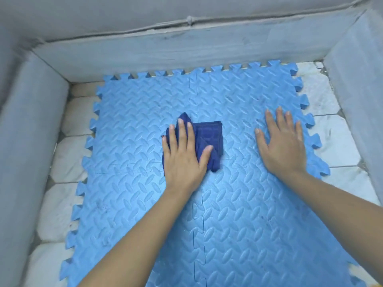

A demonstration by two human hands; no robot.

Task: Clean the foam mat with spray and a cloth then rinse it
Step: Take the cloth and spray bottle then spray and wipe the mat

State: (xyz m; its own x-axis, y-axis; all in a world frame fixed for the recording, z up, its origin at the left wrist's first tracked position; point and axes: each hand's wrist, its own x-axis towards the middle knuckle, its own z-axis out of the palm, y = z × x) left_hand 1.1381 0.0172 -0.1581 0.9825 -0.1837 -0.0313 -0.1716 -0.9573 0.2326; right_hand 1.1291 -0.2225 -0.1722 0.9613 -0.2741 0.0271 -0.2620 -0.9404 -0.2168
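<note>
A light blue foam mat (pixel 238 214) of interlocking puzzle tiles lies flat on the tiled floor and fills most of the view. A folded dark blue cloth (pixel 210 136) rests near the mat's middle. My left hand (pixel 183 156) presses flat on the cloth's left half, thumb over its lower edge. My right hand (pixel 283 141) lies palm down on the mat's right side with fingers spread and nothing in it. No spray bottle is in view.
Low grey concrete walls (pixel 186 48) enclose the floor at the back, left and right. White hexagonal floor tiles (pixel 64 195) show along the mat's left and right edges.
</note>
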